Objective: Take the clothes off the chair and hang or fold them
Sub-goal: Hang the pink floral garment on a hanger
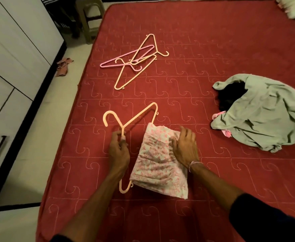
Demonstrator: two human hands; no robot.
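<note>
A peach plastic hanger (136, 117) lies on the red mattress (213, 49) in front of me, and a pink-and-white patterned garment (158, 168) is draped over its bar. My left hand (118, 151) pinches the hanger at its neck, just below the hook. My right hand (186, 147) rests on the upper right part of the patterned garment, with its thumb tucked at the cloth's fold. To the right lies a heap of clothes: a pale green garment (267, 117) over a black one (230, 96) and a pink one (218, 116).
Three spare hangers (134, 60), two peach and one pink, lie crossed further up the mattress. White wardrobe doors (12, 67) stand along the left. A plastic stool (89, 16) is past the bed's far corner, a crumpled cloth (63, 66) lies on the floor, and a pillow (293, 7) sits top right.
</note>
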